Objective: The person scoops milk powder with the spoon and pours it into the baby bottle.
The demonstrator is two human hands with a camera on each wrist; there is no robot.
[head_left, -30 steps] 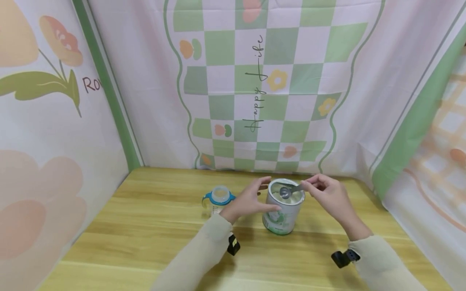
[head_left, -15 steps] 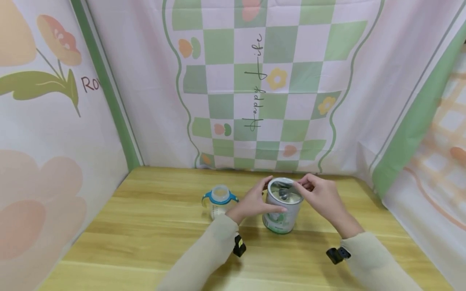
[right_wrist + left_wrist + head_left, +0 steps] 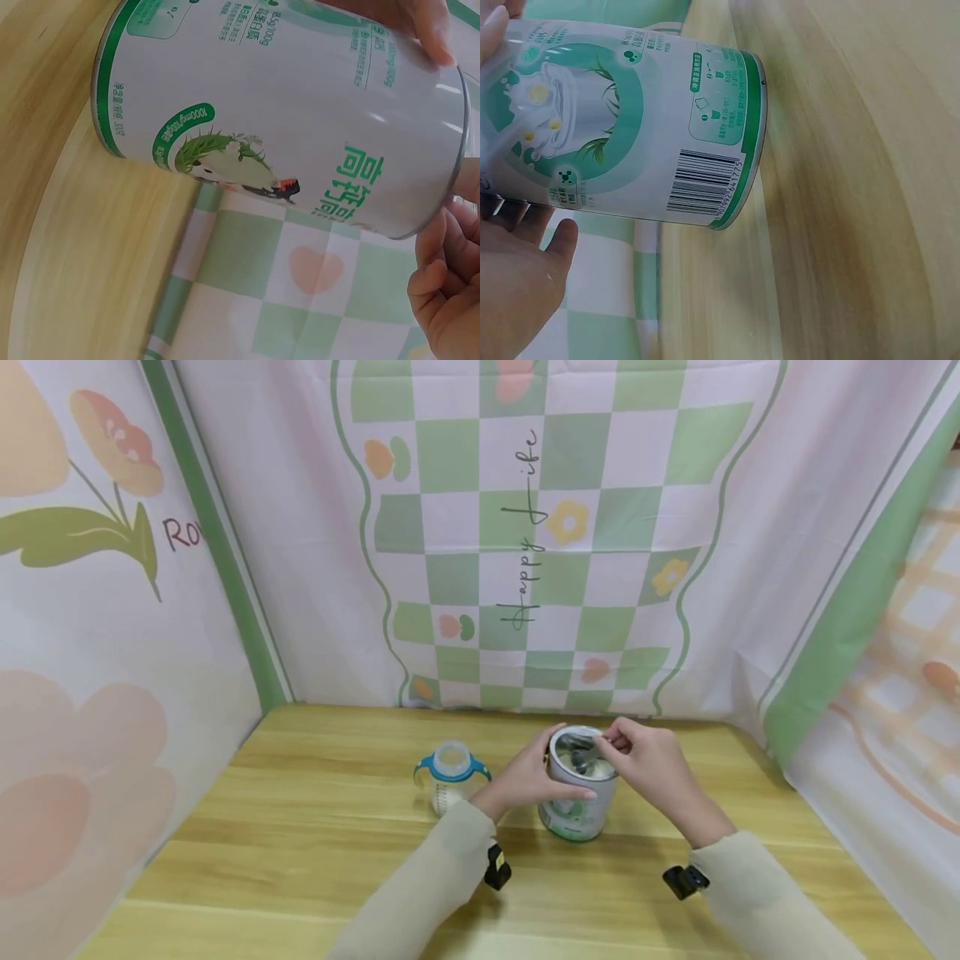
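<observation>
A white and green milk powder can stands upright on the wooden table, its top uncovered and pale powder inside. My left hand holds it from the left, thumb across the near side and fingers behind. Above the right part of the rim, my right hand pinches the handle of a grey measuring scoop, whose bowl is down in the can mouth. In the right wrist view, curled fingers of my right hand are right at the rim. The scoop is out of sight in the left wrist view.
Left of the can, close to my left wrist, stands a clear baby bottle with a blue two-handled collar, an uncovered top and whitish contents. A printed checkered curtain hangs behind the table's back edge.
The scoop has gone from rim height down into the can as my right hand moved left. My left hand has shifted right, closing around the can. The bottle stays put.
</observation>
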